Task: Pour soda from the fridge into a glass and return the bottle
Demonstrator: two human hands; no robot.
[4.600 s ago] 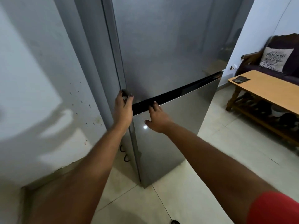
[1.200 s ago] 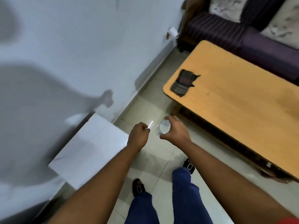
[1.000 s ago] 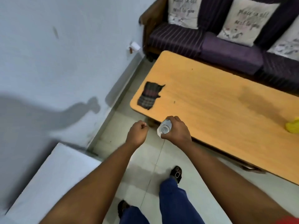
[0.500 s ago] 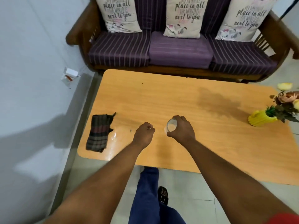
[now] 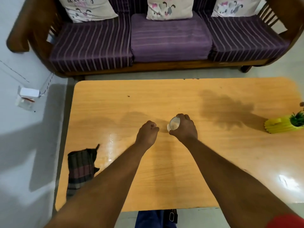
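Observation:
My right hand (image 5: 185, 129) is wrapped around a clear glass (image 5: 174, 124) seen from above, its round rim showing pale liquid or glare inside. The glass is held over the middle of the wooden coffee table (image 5: 197, 162); whether its base touches the top is hidden. My left hand (image 5: 148, 133) is a closed fist just left of the glass, a small gap between them, with nothing visible in it. No soda bottle or fridge is in view.
A folded dark plaid cloth (image 5: 81, 168) lies at the table's near left corner. A yellow pot with a plant (image 5: 283, 125) stands at the right edge. A purple striped sofa (image 5: 164, 40) with cushions is behind the table, a wall (image 5: 24, 145) to the left.
The view has turned from the fridge, past the wall, to face the coffee table squarely. Both hands, the right one holding the glass, have moved over the middle of the table.

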